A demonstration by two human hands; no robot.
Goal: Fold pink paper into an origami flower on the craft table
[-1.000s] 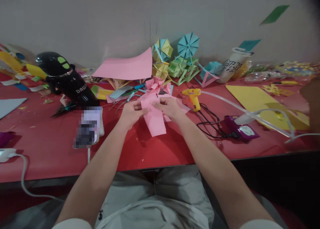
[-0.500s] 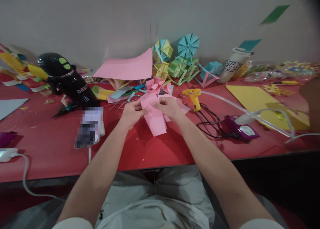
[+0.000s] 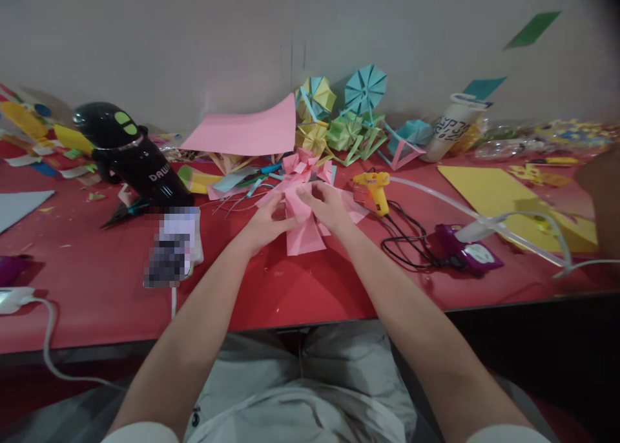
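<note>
A creased piece of pink paper (image 3: 306, 241) spreads toward me between both hands, above the red table. From its left side my left hand (image 3: 267, 226) grips it, thumb stretched over the edge and fingers curled behind. My right hand (image 3: 329, 209) holds the upper right part, thumb on top; its other fingertips are partly hidden. Just behind the hands lie folded pink paper pieces (image 3: 305, 166) in a heap. To the right of my right hand rests a yellow glue gun (image 3: 375, 190).
A black bottle (image 3: 140, 152) leans at left, behind a phone (image 3: 172, 246) on a cable. Folded paper wheels (image 3: 365, 88) and a pink sheet (image 3: 242, 132) stand by the wall. At right are a purple power block (image 3: 467, 249), a white cup (image 3: 453, 126) and yellow sheets (image 3: 477, 188).
The pink paper has turned and its near end now flares wider. My left hand has moved slightly right and its fingers have shifted on the paper; my right thumb is more stretched.
</note>
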